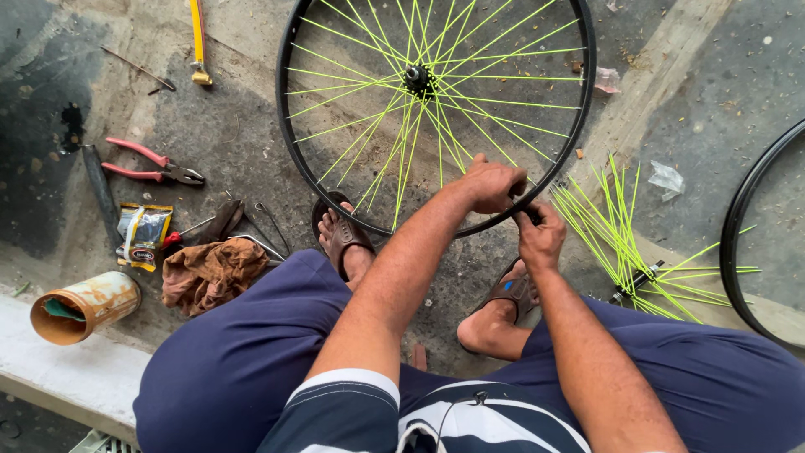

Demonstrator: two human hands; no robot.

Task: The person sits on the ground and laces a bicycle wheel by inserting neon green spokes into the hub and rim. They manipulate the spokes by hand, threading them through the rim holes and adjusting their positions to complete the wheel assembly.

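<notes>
Grimy concrete floor (235,143), tools scattered. Wheel (436,109) lies flat, hub (417,80) facing up. Left hand (493,183) and right hand (541,239) both clamped on its near rim.

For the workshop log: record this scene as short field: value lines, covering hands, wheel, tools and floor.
Left hand: closed over the black rim of the wheel, near its lower right edge
Right hand: closed just below the rim, what it holds is hidden
Wheel: flat on the concrete floor, neon yellow spokes
Loose spokes: bundle right of the hands
Pliers: red handles, left
Rag: brown, by the left knee
Tin can: rusty, on its side
</notes>
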